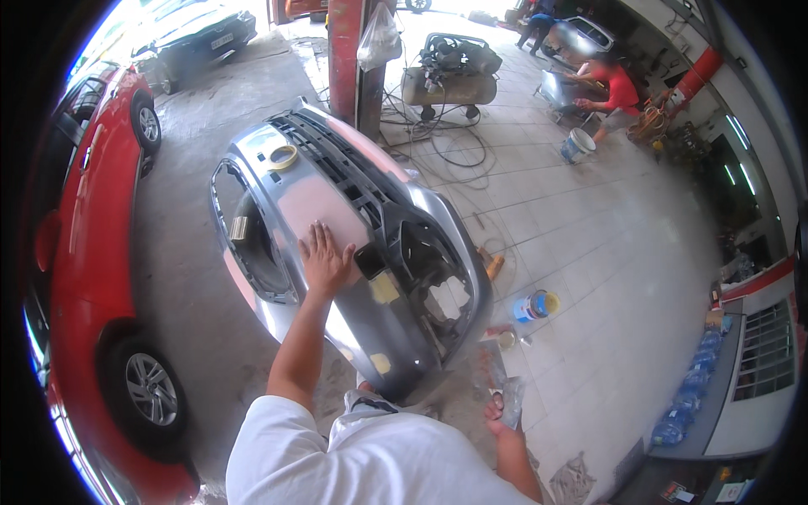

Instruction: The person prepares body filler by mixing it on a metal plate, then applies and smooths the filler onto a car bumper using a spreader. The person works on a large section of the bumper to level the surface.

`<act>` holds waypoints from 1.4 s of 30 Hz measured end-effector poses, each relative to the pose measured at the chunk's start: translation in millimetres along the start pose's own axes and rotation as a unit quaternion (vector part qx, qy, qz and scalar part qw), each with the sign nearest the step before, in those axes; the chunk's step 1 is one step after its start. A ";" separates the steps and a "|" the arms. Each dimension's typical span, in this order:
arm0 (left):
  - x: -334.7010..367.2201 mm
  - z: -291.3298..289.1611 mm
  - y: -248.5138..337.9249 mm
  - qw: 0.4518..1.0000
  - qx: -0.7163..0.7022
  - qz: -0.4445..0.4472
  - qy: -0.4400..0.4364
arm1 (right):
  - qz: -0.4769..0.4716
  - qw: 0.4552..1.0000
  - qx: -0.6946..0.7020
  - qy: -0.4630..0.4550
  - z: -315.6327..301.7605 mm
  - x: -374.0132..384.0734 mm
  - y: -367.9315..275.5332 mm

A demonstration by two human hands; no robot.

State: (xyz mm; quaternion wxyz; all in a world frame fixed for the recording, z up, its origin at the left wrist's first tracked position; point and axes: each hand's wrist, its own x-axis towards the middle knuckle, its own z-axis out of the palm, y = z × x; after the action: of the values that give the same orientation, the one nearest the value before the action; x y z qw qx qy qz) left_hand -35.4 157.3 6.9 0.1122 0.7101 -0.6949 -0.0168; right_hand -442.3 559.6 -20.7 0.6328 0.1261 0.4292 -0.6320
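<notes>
A grey car bumper (341, 311) with pink and pale yellow filler patches lies in front of me. My left hand (326, 259) rests on it with fingers spread, palm down at the lower edge of a large pink patch (316, 206). Low at my right side, my right hand (498, 418) is closed around a flat, greyish, partly see-through piece (512, 399) whose exact kind I cannot make out. A yellow ring like a tape roll (284, 156) sits at the bumper's far end. Beside my left hand is a dark rectangular shape (368, 260).
A red car (101, 278) stands along the left. Behind the bumper are a red pillar (343, 59) and an air compressor (450, 80) with hoses on the tiles. A blue can (530, 307) stands right of the bumper. A person in red (619, 88) crouches near a bucket (577, 146).
</notes>
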 end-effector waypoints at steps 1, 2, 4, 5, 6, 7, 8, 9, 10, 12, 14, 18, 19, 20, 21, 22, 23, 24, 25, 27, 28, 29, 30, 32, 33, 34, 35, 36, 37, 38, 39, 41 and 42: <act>-11.2 0.6 1.5 1.000 -0.006 0.003 0.005 | 0.007 1.000 0.002 -0.003 1.9 0.8 1.8; -15.4 -0.7 3.1 1.000 -0.004 0.008 0.013 | 0.012 1.000 0.001 -0.012 6.6 9.0 -0.9; -27.3 -3.4 8.4 0.999 0.000 0.028 0.018 | 0.008 1.000 0.006 -0.016 8.3 10.4 3.4; -28.1 -2.6 8.5 0.999 0.000 0.035 0.020 | 0.001 1.000 0.002 -0.015 10.7 10.9 4.6; -24.0 -1.8 6.4 0.999 0.012 0.032 -0.007 | -0.006 1.000 -0.001 -0.014 12.8 12.2 6.6; -14.8 -2.2 3.5 0.999 0.010 0.038 -0.010 | -0.007 1.000 0.011 -0.024 13.4 14.0 9.2; -1.9 -2.7 0.9 0.999 0.008 0.042 -0.015 | -0.009 0.999 0.021 -0.034 12.1 14.2 10.8; 11.5 -2.7 1.5 0.999 0.003 0.048 -0.023 | -0.012 0.999 0.030 -0.040 11.2 11.9 12.3; 29.8 -4.4 3.5 0.999 0.016 0.039 -0.023 | -0.016 0.999 0.035 -0.033 10.5 9.6 14.8; 75.5 -6.6 2.3 0.998 -0.010 0.025 -0.064 | -0.028 0.999 0.041 -0.019 13.9 3.2 15.8; 122.9 -3.9 -4.1 0.996 -0.027 0.007 -0.090 | -0.033 0.998 0.054 -0.016 10.5 -5.9 21.0; 190.1 14.4 -13.0 0.994 -0.021 -0.065 -0.083 | -0.049 0.995 0.084 -0.016 2.7 -33.1 34.9; 195.3 17.3 -11.3 0.994 -0.015 -0.078 -0.077 | -0.053 0.995 0.090 -0.004 -3.7 -39.5 37.8; 198.7 17.4 -11.2 0.994 -0.005 -0.089 -0.067 | -0.055 0.993 0.101 0.004 -6.6 -41.8 44.1; 195.2 23.5 -13.3 0.994 0.008 -0.080 -0.071 | -0.057 0.992 0.111 0.011 -10.6 -45.5 47.5; 188.0 32.2 -16.2 0.994 0.020 -0.073 -0.076 | -0.056 0.993 0.107 0.015 -16.0 -52.0 48.1; 183.8 33.1 -18.0 0.994 0.035 -0.066 -0.075 | -0.054 0.993 0.106 0.013 -13.8 -54.7 48.9; 169.9 30.4 -14.5 0.996 0.027 -0.034 -0.072 | -0.054 0.993 0.104 0.013 -13.7 -58.4 50.1; 152.1 31.9 -8.6 0.997 0.021 0.003 -0.069 | -0.058 0.993 0.103 0.004 -17.1 -58.8 49.4; 107.5 28.4 1.4 0.996 0.016 0.071 -0.057 | -0.057 0.993 0.101 -0.019 -23.3 -53.5 46.0; 77.2 15.6 15.5 0.989 0.027 0.132 -0.057 | -0.057 0.994 0.088 -0.031 -24.9 -49.5 44.6; 42.3 1.2 29.5 0.979 0.038 0.192 -0.057 | -0.056 0.995 0.074 -0.045 -26.5 -46.1 41.1; 8.2 -10.5 33.8 0.949 -0.063 0.278 -0.134 | -0.053 0.995 0.059 -0.059 -27.6 -43.9 36.8; -49.9 -47.2 52.7 0.846 -0.274 0.333 -0.313 | -0.059 0.991 0.070 -0.096 -27.4 -45.0 24.1; -80.0 -75.3 65.4 0.772 -0.374 0.300 -0.417 | -0.070 0.988 0.082 -0.109 -30.6 -49.8 18.4; -118.9 -96.7 78.2 0.788 -0.419 0.249 -0.376 | -0.072 0.983 0.087 -0.143 -34.9 -52.7 11.5; -156.5 -107.1 90.0 0.798 -0.462 0.200 -0.332 | -0.071 0.982 0.089 -0.148 -28.8 -60.3 5.4; -188.8 -104.5 99.1 0.796 -0.485 0.215 -0.291 | -0.072 0.981 0.092 -0.153 -24.3 -71.3 -1.3; -219.2 -102.4 106.6 0.794 -0.507 0.228 -0.248 | -0.070 0.980 0.095 -0.159 -21.3 -84.5 -5.2; -246.4 -90.9 116.4 0.761 -0.533 0.231 -0.289 | -0.064 0.976 0.094 -0.185 -23.0 -94.2 -7.2; -270.2 -75.7 130.5 0.727 -0.555 0.233 -0.330 | -0.059 0.972 0.092 -0.210 -25.5 -103.7 -8.5; -320.6 -52.7 167.1 0.589 -0.623 0.230 -0.461 | -0.039 0.959 0.094 -0.263 -39.8 -121.3 -2.8; -344.2 -55.4 191.4 0.507 -0.675 0.141 -0.517 | -0.023 0.952 0.100 -0.290 -48.0 -128.2 2.0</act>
State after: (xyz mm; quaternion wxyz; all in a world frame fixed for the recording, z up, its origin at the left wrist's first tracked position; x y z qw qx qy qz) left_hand -225.3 504.1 50.4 0.1792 0.1783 -0.4990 -0.8289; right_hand -437.5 682.3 39.7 0.6994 -0.0096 0.1644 -0.6955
